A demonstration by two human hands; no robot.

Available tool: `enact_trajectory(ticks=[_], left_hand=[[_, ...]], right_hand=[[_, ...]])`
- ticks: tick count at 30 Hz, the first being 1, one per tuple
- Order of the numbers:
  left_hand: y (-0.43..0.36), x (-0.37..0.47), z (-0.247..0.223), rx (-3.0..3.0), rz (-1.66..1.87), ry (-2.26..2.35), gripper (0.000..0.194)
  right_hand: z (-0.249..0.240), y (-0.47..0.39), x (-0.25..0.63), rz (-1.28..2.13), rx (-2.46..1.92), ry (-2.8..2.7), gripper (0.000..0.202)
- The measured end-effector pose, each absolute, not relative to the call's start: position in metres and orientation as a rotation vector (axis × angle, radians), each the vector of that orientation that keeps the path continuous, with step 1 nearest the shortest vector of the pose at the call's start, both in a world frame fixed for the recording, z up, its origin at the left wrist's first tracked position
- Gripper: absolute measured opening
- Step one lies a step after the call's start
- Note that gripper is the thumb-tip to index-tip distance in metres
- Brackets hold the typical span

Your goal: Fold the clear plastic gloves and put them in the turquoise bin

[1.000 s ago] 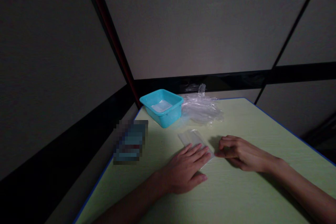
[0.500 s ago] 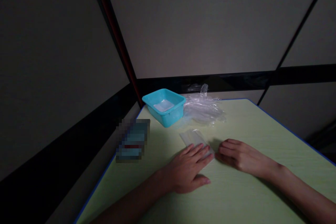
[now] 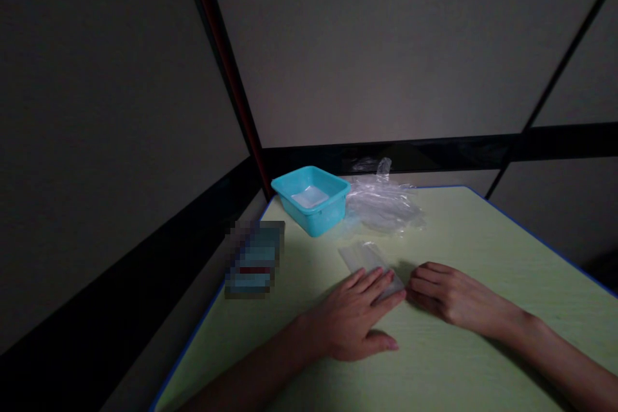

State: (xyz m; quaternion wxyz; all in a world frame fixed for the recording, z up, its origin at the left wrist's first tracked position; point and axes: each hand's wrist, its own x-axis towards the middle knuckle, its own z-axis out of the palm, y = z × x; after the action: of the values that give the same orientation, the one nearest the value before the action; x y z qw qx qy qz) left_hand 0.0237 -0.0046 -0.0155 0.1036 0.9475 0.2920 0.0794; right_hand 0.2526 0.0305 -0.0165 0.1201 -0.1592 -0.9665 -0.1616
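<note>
A folded clear plastic bag point(image 3: 361, 256) lies flat on the pale green table. My left hand point(image 3: 355, 322) rests palm down over the bag's near part, its fingers stretched out and slightly spread. Just right of the bag's near corner, my right hand point(image 3: 441, 293) lies on the table with its fingers curled together. Its fingertips are turned down and hidden, so whether they pinch the bag's edge does not show. The two hands are close, almost touching at the bag's corner.
A turquoise plastic basket point(image 3: 331, 214) stands at the table's back left, with a whitish flat piece point(image 3: 309, 197) inside. Beside it is a loose heap of clear plastic bags point(image 3: 386, 206). A pixelated object point(image 3: 255, 261) sits at the left edge. Walls enclose the table's back and left.
The whole view has shifted slightly, so everything appears a little further right and lower. Both hands keep nearly the same place relative to the folded bag.
</note>
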Motion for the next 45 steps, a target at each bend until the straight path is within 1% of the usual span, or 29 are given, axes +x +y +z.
enact_trajectory(ticks=[5,8,11,15,19,20,23,24,26,29,32,35,38,43,45], left_hand=[[-0.007,0.024,-0.012,2.814,0.28,0.893,0.069],[-0.009,0.026,-0.011,2.835,0.323,0.944,0.068],[-0.01,0.026,-0.013,2.818,0.382,1.051,0.061],[-0.007,0.024,-0.015,2.761,0.436,1.113,0.049],[-0.004,0.022,-0.02,2.799,0.544,1.102,0.045],[-0.004,0.022,-0.021,2.815,0.577,1.107,0.042],[-0.002,0.023,-0.025,2.854,0.639,1.129,0.019],[-0.002,0.024,-0.026,2.864,0.652,1.137,0.015],[-0.001,0.024,-0.028,2.88,0.676,1.142,0.015],[0.001,0.024,-0.029,2.878,0.716,1.144,0.017],[0.001,0.025,-0.03,2.823,0.774,1.139,0.019],[0.001,0.025,-0.029,2.707,0.835,1.134,0.021],[0.001,0.027,-0.026,2.531,0.881,1.167,0.02],[0.012,0.031,-0.027,2.124,0.988,1.309,0.011],[0.019,0.032,-0.03,1.893,1.011,1.347,0.012]], right_hand=[[-0.017,0.03,0.251,-0.481,-0.476,-2.841,0.021],[-0.015,0.028,0.249,-0.424,-0.546,-2.835,0.021],[-0.01,0.024,0.248,-0.31,-0.581,-2.82,0.022],[-0.003,0.018,0.248,-0.08,-0.531,-2.827,0.019],[-0.002,0.018,0.248,0.114,-0.563,-2.788,0.024],[-0.003,0.019,0.248,0.136,-0.579,-2.774,0.024],[-0.005,0.021,0.249,0.171,-0.619,-2.756,0.022],[-0.006,0.021,0.249,0.178,-0.621,-2.755,0.02],[-0.006,0.023,0.249,0.175,-0.612,-2.759,0.021],[-0.008,0.026,0.247,0.169,-0.565,-2.771,0.029],[-0.01,0.028,0.244,0.231,-0.503,-2.768,0.026],[-0.014,0.03,0.242,0.389,-0.547,-2.703,0.025],[-0.017,0.033,0.24,0.573,-0.711,-2.563,0.026],[-0.022,0.044,0.23,0.938,-0.955,-2.249,0.027],[-0.022,0.052,0.225,1.101,-0.996,-2.121,0.025]])
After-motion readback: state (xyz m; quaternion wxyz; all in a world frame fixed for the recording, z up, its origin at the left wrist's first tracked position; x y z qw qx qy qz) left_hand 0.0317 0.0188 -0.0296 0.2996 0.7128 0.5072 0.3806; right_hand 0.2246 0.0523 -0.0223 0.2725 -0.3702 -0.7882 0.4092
